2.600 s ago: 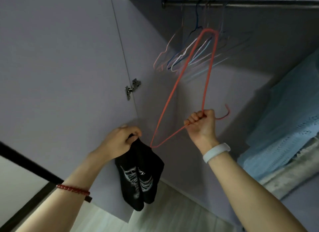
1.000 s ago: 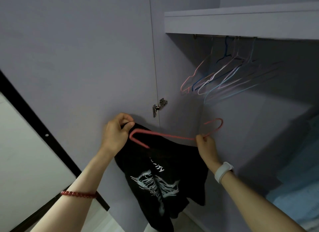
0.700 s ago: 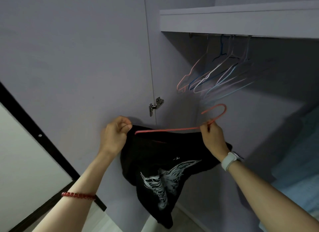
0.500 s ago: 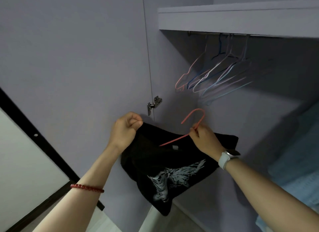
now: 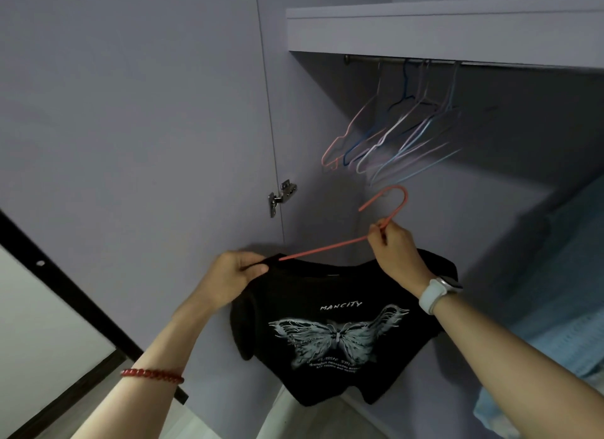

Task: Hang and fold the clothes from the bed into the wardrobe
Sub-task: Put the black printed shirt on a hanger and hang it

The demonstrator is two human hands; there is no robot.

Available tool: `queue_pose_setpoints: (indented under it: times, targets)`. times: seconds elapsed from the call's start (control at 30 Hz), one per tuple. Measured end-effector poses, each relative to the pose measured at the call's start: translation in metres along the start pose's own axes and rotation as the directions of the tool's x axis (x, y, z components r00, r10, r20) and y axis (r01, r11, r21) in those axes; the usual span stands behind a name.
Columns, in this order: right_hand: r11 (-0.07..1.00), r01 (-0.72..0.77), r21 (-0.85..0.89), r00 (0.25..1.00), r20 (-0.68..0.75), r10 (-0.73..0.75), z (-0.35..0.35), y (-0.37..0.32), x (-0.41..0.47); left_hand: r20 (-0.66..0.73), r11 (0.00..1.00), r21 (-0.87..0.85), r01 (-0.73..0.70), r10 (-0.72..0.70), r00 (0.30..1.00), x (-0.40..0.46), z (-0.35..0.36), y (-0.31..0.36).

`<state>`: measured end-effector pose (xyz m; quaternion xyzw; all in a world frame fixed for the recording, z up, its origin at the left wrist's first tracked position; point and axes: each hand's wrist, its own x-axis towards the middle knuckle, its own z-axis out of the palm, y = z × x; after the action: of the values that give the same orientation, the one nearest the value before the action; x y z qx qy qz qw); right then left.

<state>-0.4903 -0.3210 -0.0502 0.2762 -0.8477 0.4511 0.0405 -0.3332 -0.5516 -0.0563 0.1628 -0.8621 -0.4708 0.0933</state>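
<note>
Fingers (image 5: pixel 258 268) of your left hand (image 5: pixel 228 280) pinch the black tee (image 5: pixel 333 324) collar open; right hand (image 5: pixel 392 252) pinches the red hanger (image 5: pixel 327 249) neck. That lets the arm slide w/o snagging, prob.

The black T-shirt (image 5: pixel 340 324) carries the white word "MANCITY" across its chest, at about 12 o'clock from a pale butterfly print. Under the butterfly, at 6 o'clock, run two lines of small lettering; the first seems to read "CLASSIC STYLE", the second is too small to read.
</note>
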Motion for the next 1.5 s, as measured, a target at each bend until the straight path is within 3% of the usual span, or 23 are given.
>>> queue_pose_setpoints:
  times: [0.13, 0.2, 0.3, 0.5, 0.63, 0.77, 0.97, 1.2, 1.37, 1.5]
  targets:
    - [0.999, 0.017, -0.044, 0.999, 0.046, -0.015, -0.003, -0.005, -0.001, -0.078, 0.986, 0.145, -0.085, 0.097, 0.992, 0.000, 0.013, 0.005]
    - [0.993, 0.070, -0.095, 0.997, 0.052, -0.066, 0.002, -0.008, -0.001, -0.043, 0.945, 0.274, -0.181, 0.200, 0.979, 0.005, 0.030, 0.012]
    - [0.992, 0.104, -0.075, 0.993, 0.064, -0.099, 0.008, -0.012, -0.003, -0.021, 0.889, 0.403, -0.217, 0.247, 0.969, 0.010, 0.049, 0.017]
    - [0.996, 0.084, 0.030, 0.994, 0.074, -0.086, -0.016, 0.005, -0.004, -0.182, 0.878, 0.426, -0.218, 0.320, 0.930, 0.016, 0.047, 0.022]
    - [0.992, 0.021, -0.122, 0.999, 0.036, -0.016, -0.036, 0.042, -0.012, -0.228, 0.873, 0.424, -0.240, 0.359, 0.905, 0.017, 0.041, 0.026]
    - [0.913, 0.066, -0.403, 0.993, 0.116, -0.021, -0.053, 0.073, -0.017, -0.253, 0.883, 0.405, -0.238, 0.358, 0.899, 0.019, 0.040, 0.029]
    - [0.897, -0.003, -0.441, 0.986, -0.152, -0.071, -0.080, 0.097, -0.037, -0.157, 0.875, 0.412, -0.252, 0.341, 0.927, 0.039, 0.048, 0.028]
    - [0.843, -0.021, -0.537, 0.990, -0.128, -0.057, -0.130, 0.119, -0.071, -0.089, 0.844, 0.424, -0.327, 0.398, 0.913, 0.083, 0.101, 0.052]
    - [0.748, -0.114, -0.653, 0.973, -0.225, -0.049, -0.160, 0.120, -0.098, -0.016, 0.778, 0.478, -0.408, 0.472, 0.881, 0.115, 0.140, 0.082]
    - [0.759, -0.277, -0.589, 0.930, -0.363, 0.058, -0.165, 0.108, -0.124, 0.094, 0.731, 0.477, -0.487, 0.509, 0.856, 0.133, 0.161, 0.110]
